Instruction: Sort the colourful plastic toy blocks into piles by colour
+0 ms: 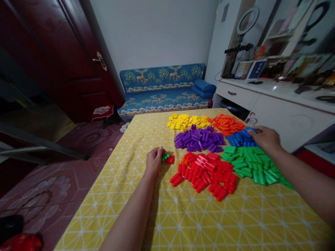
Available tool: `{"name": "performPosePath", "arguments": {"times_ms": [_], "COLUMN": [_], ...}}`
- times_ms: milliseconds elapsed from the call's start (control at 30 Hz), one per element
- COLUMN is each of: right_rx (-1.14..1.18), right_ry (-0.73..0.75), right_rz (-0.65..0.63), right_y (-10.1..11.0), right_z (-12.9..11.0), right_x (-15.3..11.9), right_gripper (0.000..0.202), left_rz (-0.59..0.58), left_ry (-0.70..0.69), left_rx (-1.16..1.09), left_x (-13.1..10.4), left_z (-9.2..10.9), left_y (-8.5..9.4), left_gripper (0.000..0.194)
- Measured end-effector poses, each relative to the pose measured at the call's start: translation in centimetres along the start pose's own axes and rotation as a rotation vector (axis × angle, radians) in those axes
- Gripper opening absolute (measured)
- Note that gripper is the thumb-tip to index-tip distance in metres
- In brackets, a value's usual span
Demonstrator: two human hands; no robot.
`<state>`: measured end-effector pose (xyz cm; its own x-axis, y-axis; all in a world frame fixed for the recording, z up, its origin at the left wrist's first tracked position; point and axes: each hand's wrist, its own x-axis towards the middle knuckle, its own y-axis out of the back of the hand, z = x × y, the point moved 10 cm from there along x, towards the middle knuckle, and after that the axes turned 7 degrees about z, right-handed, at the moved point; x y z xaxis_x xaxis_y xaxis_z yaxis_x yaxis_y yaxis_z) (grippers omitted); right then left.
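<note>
My left hand (155, 159) rests on the yellow patterned tablecloth, its fingers closed round a small green and red block piece (169, 158). At the right, my right hand (265, 138) reaches over the pile of blue blocks (240, 138), fingers pinched on a blue block (252, 129). Between the hands lie a purple pile (199, 138) and, nearer to me, a red pile (205, 170). Green blocks (252, 162) are spread below my right hand. Farther back are yellow blocks (187, 121) and orange blocks (227, 124).
Beyond the table (125, 195) stands a blue patterned sofa (163, 87). A white dresser (288, 101) with a ring light (248, 21) is at the right. A dark red door (60, 52) and a small stool (103, 113) are at the left.
</note>
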<state>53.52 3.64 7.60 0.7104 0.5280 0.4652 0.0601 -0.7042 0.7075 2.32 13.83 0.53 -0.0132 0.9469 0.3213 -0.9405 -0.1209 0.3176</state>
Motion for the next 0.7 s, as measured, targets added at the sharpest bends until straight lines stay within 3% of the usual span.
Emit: {"name": "performPosePath", "arguments": {"times_ms": [100,267,367,467,600,700], "right_rx": [-0.075,-0.044,-0.062,0.006,0.168,0.164], "right_ry": [-0.113,-0.099,0.007,0.243,0.611,0.665], "right_rz": [-0.077,-0.097,0.035,0.082,-0.273,-0.488], "right_y": [-0.6,-1.1,0.2,1.0,-1.5,-2.9], "right_z": [1.5,0.6,-0.2,-2.1,-5.4,-5.8], "right_x": [0.7,0.4,-0.7,-3.1,-8.0,-10.4], "right_gripper": [0.036,0.035,0.030,0.022,0.021,0.030], "left_rz": [0.003,-0.014,-0.036,-0.051,-0.054,-0.045], "left_ry": [0.002,0.008,-0.004,-0.014,-0.018,-0.020], "left_rx": [-0.013,-0.002,0.033,0.043,0.041,0.045], "left_x": [0.1,0.1,0.0,-0.1,-0.1,-0.1], "left_z": [-0.1,-0.1,0.1,0.3,0.1,-0.1], "left_y": [0.1,0.0,-0.2,-0.3,-0.4,-0.4], "left_gripper": [0.047,0.047,0.046,0.045,0.046,0.046]}}
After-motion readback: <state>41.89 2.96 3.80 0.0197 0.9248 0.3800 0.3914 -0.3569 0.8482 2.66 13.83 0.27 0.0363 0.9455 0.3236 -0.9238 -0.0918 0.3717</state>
